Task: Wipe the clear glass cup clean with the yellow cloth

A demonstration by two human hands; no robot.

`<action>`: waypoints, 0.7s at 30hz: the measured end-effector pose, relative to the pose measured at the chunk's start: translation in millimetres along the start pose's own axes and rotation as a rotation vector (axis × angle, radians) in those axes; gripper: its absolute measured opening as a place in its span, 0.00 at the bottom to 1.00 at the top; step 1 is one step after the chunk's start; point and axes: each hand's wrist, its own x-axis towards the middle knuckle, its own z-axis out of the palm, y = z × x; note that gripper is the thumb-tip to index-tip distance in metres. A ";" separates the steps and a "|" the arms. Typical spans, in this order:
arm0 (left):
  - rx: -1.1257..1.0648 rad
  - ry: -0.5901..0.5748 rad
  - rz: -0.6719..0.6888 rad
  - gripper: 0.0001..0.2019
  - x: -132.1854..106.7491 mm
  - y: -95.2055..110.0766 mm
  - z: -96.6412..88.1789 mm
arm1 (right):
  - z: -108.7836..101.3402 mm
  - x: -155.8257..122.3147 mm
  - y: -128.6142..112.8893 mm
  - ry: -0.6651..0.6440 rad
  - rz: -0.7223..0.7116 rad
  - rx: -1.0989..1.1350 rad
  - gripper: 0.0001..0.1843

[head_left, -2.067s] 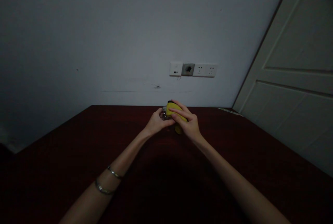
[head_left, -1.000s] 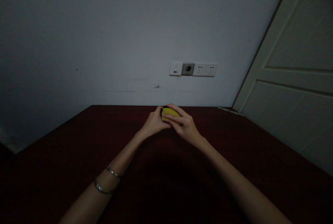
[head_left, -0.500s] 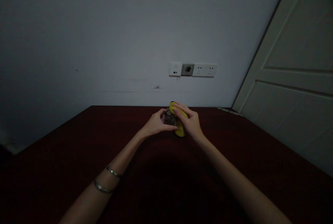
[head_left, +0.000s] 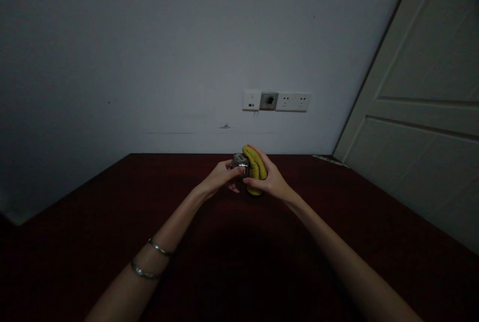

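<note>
Hands (head_left: 276, 180) flank cloth (head_left: 255, 166), shiny object (head_left: 240, 161).

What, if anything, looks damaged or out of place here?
Mainly the wall: a dark scuff and a faint line mar its pale surface above the table. The yellow cloth is bunched in the right hand, which seems ordinary.

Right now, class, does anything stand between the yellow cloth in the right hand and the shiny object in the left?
Nothing visible: the yellow cloth, held by the right hand, appears to meet the shiny object directly. The left hand grips it mainly from the opposite side.
</note>
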 end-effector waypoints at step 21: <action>0.335 0.014 0.260 0.50 9.1 -21.3 -16.9 | 16.9 2.2 21.7 0.279 0.258 0.232 0.42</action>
